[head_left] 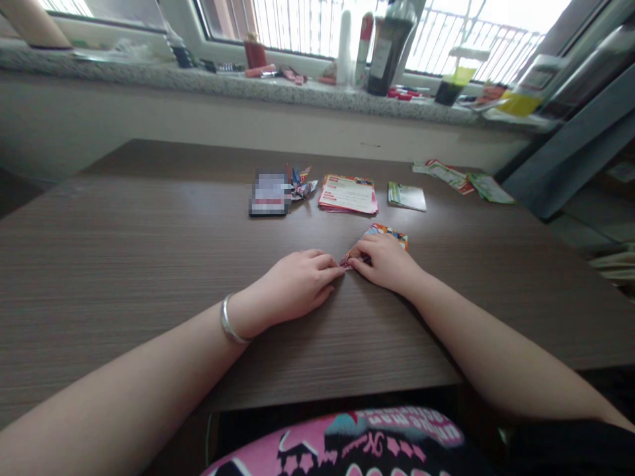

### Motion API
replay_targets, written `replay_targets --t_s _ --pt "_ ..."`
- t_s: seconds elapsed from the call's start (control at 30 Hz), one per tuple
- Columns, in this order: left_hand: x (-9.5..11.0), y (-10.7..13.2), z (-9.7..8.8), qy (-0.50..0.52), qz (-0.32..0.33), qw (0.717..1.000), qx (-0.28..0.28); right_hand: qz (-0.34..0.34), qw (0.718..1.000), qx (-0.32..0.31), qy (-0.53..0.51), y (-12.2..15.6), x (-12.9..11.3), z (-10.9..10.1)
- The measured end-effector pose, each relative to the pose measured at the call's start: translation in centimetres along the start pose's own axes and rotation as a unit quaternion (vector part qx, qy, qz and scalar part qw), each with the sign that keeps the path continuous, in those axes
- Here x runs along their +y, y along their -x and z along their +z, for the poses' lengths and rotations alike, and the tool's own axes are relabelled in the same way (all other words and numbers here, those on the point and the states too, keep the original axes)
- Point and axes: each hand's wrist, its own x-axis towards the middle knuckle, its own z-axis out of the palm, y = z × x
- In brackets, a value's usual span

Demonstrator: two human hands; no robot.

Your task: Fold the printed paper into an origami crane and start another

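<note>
A colourful printed sheet of paper [397, 236], partly folded by the look of its slanted left edge, lies flat on the table. My right hand [384, 262] rests over it with fingers curled and covers most of it. From the left, my left hand [313, 281] reaches the paper's pointed left corner, fingertips pressed together there. A silver bangle circles my left wrist. Both hands lie low on the tabletop, their fingertips close together. Just how the fold runs under the fingers is hidden.
Behind the hands lie a phone [268, 197], a folded paper figure [303, 186], a stack of printed sheets [348, 194] and a small stack of cards [407, 196]. Colourful packets [449, 175] lie at the table's back right. Bottles [389, 53] and clutter line the windowsill [317, 97].
</note>
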Motion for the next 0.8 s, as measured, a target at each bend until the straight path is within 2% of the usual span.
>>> replay_targets --t_s 0.23,0.47,0.8 --pt "0.53 -0.06 -0.04 -0.025 -0.018 1.000 -0.003 0.028 0.999 -0.020 0.003 -0.47 0.27 0.29" --pt "0.92 -0.07 0.02 -0.045 -0.038 0.998 0.013 0.030 0.999 -0.026 -0.003 -0.75 0.34 0.22" --pt "0.95 -0.15 0.11 -0.050 -0.035 0.998 0.003 0.029 0.999 -0.030 0.008 -0.90 0.15 0.24"
